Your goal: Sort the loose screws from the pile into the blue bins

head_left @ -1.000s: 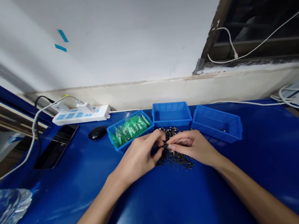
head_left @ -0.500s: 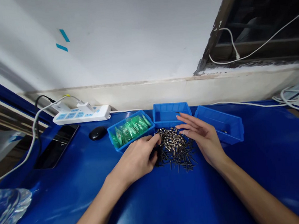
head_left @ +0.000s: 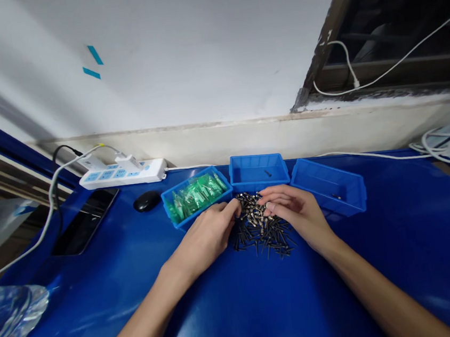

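A pile of screws (head_left: 270, 233), some black and long, others silvery and shorter, lies on the blue table between my hands. My left hand (head_left: 213, 231) rests at the pile's left edge with fingers curled in; whatever they grip is hidden. Over the upper right of the pile, my right hand (head_left: 300, 211) has its thumb and fingers drawn together, and I cannot make out what is between them. Behind the pile stands a blue bin (head_left: 256, 158) with one dark screw (head_left: 268, 173) in it. The right blue bin (head_left: 326, 176) holds one small piece (head_left: 336, 196).
Green packets (head_left: 199, 192) fill the left blue bin (head_left: 174, 222). Further left are a black mouse (head_left: 147, 201), a phone (head_left: 86, 220) and a white power strip (head_left: 123, 174) with cables. A clear plastic container (head_left: 15, 319) stands at the left edge. A wall rises behind.
My right hand has come down from the middle bin's front edge to the pile, its fingers closing. A dark screw now lies in that bin. My left hand has barely shifted.
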`<state>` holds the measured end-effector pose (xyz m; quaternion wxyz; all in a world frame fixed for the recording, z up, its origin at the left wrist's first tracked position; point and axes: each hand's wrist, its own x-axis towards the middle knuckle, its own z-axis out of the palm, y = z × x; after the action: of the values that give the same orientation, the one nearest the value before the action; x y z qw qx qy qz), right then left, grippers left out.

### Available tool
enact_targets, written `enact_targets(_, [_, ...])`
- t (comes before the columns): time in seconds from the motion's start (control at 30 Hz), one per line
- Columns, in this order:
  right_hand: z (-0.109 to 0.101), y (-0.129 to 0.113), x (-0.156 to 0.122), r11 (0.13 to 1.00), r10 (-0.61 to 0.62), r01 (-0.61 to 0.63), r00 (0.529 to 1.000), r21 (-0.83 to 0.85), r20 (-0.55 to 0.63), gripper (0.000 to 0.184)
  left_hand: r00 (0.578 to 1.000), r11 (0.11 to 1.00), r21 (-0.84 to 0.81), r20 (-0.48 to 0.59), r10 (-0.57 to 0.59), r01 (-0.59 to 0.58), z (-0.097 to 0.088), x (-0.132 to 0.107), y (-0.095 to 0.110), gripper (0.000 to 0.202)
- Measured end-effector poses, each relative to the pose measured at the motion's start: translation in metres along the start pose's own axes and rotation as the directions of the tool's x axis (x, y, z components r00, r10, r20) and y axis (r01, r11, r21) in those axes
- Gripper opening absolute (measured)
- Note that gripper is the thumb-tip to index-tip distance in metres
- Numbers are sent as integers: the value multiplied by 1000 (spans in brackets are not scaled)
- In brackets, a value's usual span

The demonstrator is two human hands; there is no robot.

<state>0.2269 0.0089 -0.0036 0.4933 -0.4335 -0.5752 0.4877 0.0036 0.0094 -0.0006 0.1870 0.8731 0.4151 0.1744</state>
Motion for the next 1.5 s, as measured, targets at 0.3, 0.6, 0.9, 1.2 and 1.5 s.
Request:
enact_targets(0.3, [8, 3, -5, 981, -39, 49, 998, -186, 55, 21, 933, 964, -145, -318, 166, -221, -7, 1, 10, 10])
enact_targets(0.6, [9, -2, -4, 994, 109, -106, 972, -26, 208, 16, 916, 956, -126, -343, 209, -265, -9, 0, 10, 8])
enact_targets(0.9, [-3, 0, 1, 996, 43, -33, 993, 89, -109, 19, 976, 974, 71, -8, 218, -217, -10, 1, 5, 19])
enact_targets(1.2, [-10, 8, 0, 995, 27, -9, 984, 102, -176, 37, 972, 962, 143, 72, 223, -231, -8, 3, 5, 20])
enact_targets(1.5, [-3, 3, -1, 998, 3, 4, 993, 55, -117, 26, 976, 967, 129, 58, 212, -218, -11, 2, 4, 26])
